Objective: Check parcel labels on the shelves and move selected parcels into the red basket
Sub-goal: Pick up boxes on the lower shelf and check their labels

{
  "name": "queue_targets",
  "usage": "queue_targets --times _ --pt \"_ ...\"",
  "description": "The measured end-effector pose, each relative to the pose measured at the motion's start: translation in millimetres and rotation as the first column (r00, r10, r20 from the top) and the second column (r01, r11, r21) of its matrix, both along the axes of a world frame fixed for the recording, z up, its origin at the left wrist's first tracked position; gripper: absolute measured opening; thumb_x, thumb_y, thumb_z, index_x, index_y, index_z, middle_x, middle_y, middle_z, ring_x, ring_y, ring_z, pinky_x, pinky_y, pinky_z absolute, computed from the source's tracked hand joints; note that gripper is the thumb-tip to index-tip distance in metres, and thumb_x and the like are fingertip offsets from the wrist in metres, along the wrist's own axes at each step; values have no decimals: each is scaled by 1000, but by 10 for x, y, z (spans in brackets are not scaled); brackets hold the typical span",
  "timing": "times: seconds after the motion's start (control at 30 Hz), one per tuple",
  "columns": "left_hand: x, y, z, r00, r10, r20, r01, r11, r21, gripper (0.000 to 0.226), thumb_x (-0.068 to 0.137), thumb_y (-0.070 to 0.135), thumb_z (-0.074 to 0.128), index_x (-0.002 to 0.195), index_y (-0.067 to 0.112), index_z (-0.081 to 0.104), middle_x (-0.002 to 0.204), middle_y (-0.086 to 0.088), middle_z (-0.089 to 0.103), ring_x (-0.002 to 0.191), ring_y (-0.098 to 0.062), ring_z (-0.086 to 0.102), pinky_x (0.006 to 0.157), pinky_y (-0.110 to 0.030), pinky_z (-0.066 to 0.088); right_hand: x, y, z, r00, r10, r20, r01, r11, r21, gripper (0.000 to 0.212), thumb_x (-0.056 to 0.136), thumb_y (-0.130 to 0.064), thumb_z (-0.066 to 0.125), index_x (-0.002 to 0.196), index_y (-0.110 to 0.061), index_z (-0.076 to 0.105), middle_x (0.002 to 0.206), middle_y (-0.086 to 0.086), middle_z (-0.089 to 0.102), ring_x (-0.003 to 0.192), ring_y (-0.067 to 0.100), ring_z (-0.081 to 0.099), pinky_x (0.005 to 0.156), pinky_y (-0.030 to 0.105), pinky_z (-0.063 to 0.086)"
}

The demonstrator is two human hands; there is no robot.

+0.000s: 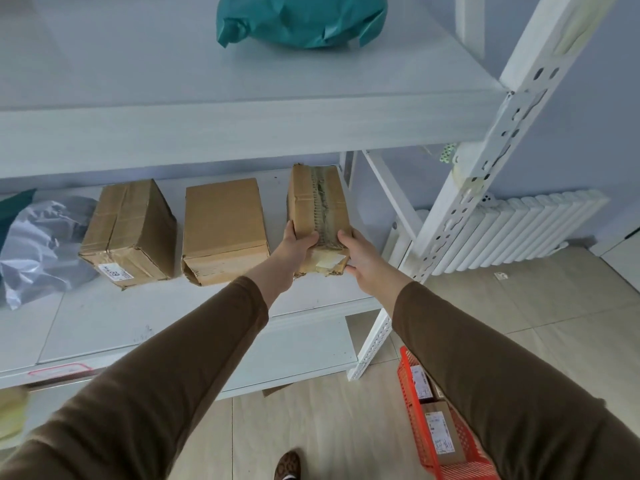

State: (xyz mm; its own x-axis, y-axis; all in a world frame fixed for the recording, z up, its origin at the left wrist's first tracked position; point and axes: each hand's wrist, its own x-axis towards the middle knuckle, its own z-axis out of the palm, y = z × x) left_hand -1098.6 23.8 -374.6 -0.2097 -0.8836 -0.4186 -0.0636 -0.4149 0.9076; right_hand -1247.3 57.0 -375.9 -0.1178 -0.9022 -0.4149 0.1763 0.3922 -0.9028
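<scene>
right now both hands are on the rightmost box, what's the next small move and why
Probably tilt the rightmost box toward you to read its label: the left hand and right hand grip its near end, but only a torn pale sticker shows there. The red basket waits on the floor to the right.

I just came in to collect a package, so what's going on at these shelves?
A person is sorting parcels. Both hands, left hand and right hand, grip the near end of a worn cardboard box at the right end of the middle shelf. Two more boxes and a grey bag sit to its left. A red basket on the floor by the person's right arm already holds labelled parcels.
</scene>
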Motion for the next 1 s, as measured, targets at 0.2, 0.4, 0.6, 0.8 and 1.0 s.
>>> queue_targets --times 0.2,0.4,0.6,0.8,1.0 --pt "-66 747 -50 977 -42 210 97 962 -256 93 70 58 64 150 55 16 159 4 36 144 -31 39 113 -57 43 -154 866 46 983 -83 161 99 991 -91 31 105 -23 49 131 -28 64 123 -1 73 122 17 65 114 43 45" --pt "-115 1976 249 924 12 382 162 892 -421 90 91 38 59 162 35 4 167 1 20 152 -37 19 121 -61 27 -180 1792 96 977 -68 204 99 984 -146 32 103 -20 49 131 -23 63 117 4 71 118 20 64 115 46 43" --pt "51 2524 399 991 88 -103 -103 984 -146 42 107 31 53 144 22 37 127 -5 64 96 -18 67 70 -35 60 -61 2483 454 995 -85 -56 65 953 -295 43 100 -55 54 135 -31 59 122 -8 73 111 6 70 90 28 54" --pt "178 2733 502 979 97 -179 -87 994 65 40 106 41 51 134 12 57 128 -13 69 118 -28 67 90 -48 60 -148 2727 664 957 -100 -274 -14 922 -386 31 108 -35 48 132 -32 67 129 -8 70 114 7 68 83 15 52" --pt "258 2919 384 898 35 -438 -29 999 21 42 109 29 39 148 23 53 144 -15 62 127 -32 61 106 -55 51 -71 2918 747 988 -143 -53 108 902 -417 77 94 -17 73 156 -39 33 143 -27 43 131 3 52 96 23 55"
